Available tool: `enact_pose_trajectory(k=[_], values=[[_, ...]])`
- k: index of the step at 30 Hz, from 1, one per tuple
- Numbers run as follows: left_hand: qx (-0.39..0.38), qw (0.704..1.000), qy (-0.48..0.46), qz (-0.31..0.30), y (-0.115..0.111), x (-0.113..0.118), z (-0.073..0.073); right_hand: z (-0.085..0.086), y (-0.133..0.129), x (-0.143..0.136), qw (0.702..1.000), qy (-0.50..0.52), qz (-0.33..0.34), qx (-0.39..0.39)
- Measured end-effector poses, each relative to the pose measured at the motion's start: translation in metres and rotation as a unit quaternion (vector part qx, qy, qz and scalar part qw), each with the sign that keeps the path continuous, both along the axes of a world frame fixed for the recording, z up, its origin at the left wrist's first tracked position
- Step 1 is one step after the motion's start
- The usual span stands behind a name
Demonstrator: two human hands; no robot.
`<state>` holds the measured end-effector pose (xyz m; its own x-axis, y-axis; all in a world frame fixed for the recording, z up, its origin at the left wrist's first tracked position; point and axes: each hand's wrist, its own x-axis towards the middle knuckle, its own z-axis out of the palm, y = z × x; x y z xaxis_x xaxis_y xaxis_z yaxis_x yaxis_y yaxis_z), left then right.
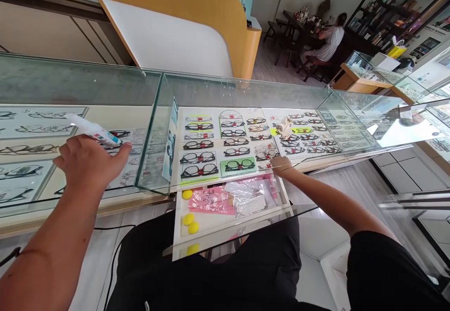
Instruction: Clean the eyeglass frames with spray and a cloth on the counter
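Observation:
At the left, my left hand (92, 161) is above the glass counter, thumb stretched out, its fingers closed about a white plastic bottle (92, 129) with a coloured label. Most of those fingers are hidden behind the hand. My right hand (281, 165) reaches into the display case from my side. Its fingers are closed at the edge of a pair of eyeglasses (266, 155) in the front row; the fingertips are small and partly hidden. Rows of eyeglasses (199, 170) lie beside it, one pair on a green card (240, 165).
Below the case, a drawer (232, 236) stands pulled out over my lap, holding pink packets (211, 200), clear bags (248, 198) and yellow discs (189, 219). A glass divider (151, 137) splits the case. A crumpled cloth (285, 128) lies farther right. A person (330, 41) sits far back.

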<state>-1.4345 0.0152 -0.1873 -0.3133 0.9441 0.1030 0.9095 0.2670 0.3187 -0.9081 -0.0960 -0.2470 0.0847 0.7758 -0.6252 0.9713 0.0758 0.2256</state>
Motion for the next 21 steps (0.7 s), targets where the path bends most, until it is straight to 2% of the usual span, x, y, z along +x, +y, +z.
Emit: enact_pose_trajectory(k=[5,11,15,21], values=[[-0.003,1.0,0.0,-0.006,0.0,-0.003,-0.003,-0.019,0.017,0.014,0.999,-0.011,-0.008,0.029],[0.001,1.0,0.013,-0.008,0.002,-0.005,-0.007,-0.025,0.014,0.018,0.999,0.003,-0.004,0.033],[-0.003,1.0,0.018,-0.008,0.003,-0.005,-0.007,-0.014,0.011,0.009,1.0,0.003,-0.004,0.025],[-0.011,1.0,0.018,-0.018,0.001,-0.004,-0.003,0.019,-0.015,-0.015,0.999,0.029,0.019,0.003]])
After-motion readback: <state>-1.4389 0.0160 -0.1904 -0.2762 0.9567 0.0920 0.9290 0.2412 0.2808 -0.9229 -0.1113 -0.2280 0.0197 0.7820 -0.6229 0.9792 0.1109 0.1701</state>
